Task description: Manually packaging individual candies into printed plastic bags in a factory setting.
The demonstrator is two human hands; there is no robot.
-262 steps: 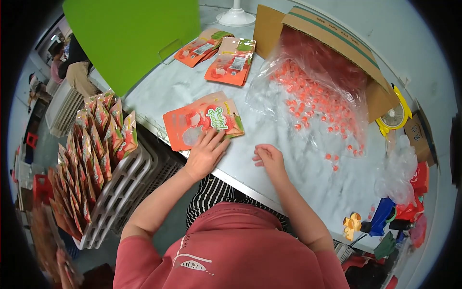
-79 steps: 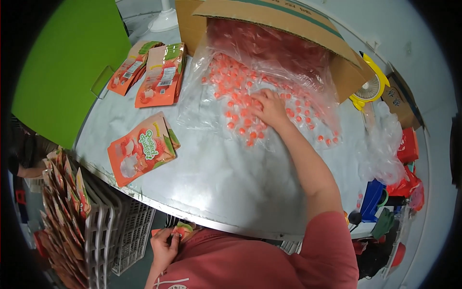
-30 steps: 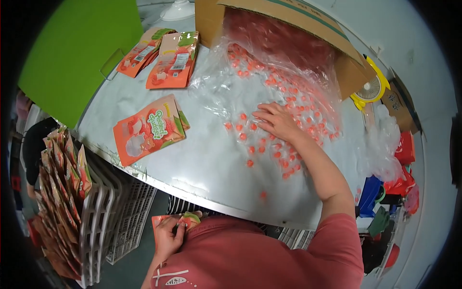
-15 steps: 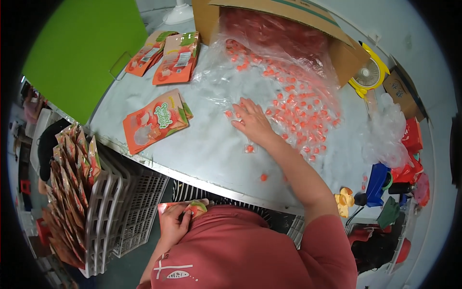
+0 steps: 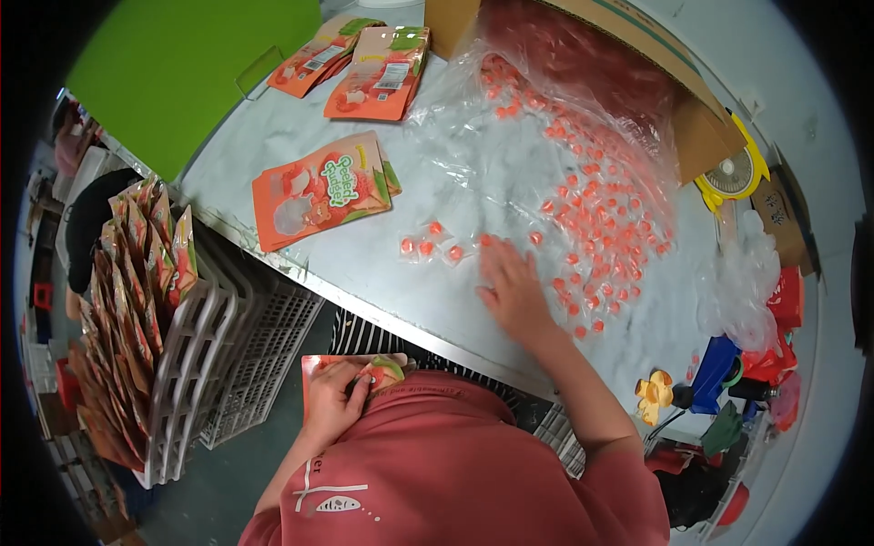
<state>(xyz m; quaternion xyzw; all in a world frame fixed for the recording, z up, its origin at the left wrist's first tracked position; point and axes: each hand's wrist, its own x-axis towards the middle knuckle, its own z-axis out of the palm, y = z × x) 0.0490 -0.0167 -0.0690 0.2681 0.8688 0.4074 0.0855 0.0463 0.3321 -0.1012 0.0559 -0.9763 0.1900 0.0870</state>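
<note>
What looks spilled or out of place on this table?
Red wrapped sweets lie loose across the table, in front of the clear bag in the cardboard box. A few sit apart, left of the right hand. It looks like a spill, but may be deliberate.

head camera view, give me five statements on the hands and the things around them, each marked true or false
1. The left hand holds an orange pouch. True.
2. The right hand is inside the cardboard box. False: it is over the table.
3. The yellow fan is left of the box. False: right.
4. Upright pouches crowd the plastic crate at left. True.
5. Several wrapped candies lie left of the right hand. True.
</note>
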